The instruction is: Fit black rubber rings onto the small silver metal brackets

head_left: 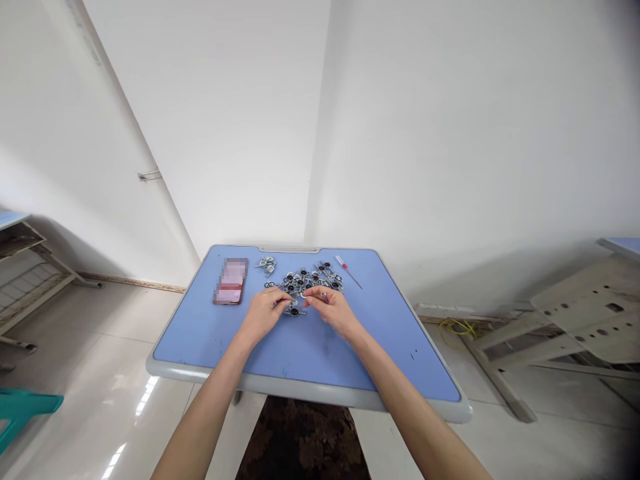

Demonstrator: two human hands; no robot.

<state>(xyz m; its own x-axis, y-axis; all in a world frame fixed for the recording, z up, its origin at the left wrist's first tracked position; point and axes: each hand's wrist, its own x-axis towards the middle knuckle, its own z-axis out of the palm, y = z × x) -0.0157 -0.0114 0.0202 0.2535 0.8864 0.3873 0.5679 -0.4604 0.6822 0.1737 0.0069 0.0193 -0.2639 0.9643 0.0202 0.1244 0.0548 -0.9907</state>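
Observation:
My left hand (264, 312) is closed in a pinch at the near left edge of a pile of small metal hardware pieces (316, 279) with round black centres. What its fingertips grip is too small to make out. Opposite it, my right hand (332, 309) pinches a small pale metal piece (303, 295), whose exact kind is unclear. Just below the fingertips, a single piece with a black round centre (295, 312) lies on the blue desk (320, 360). The fingers partly cover the pile's near side.
A phone (231, 281) lies at the desk's left. Behind the pile sits a smaller group of silver metal parts (267, 265). A screwdriver with a red and clear handle (349, 271) rests at the right. A white wall (400, 133) stands behind; a teal stool (25, 410) is at lower left.

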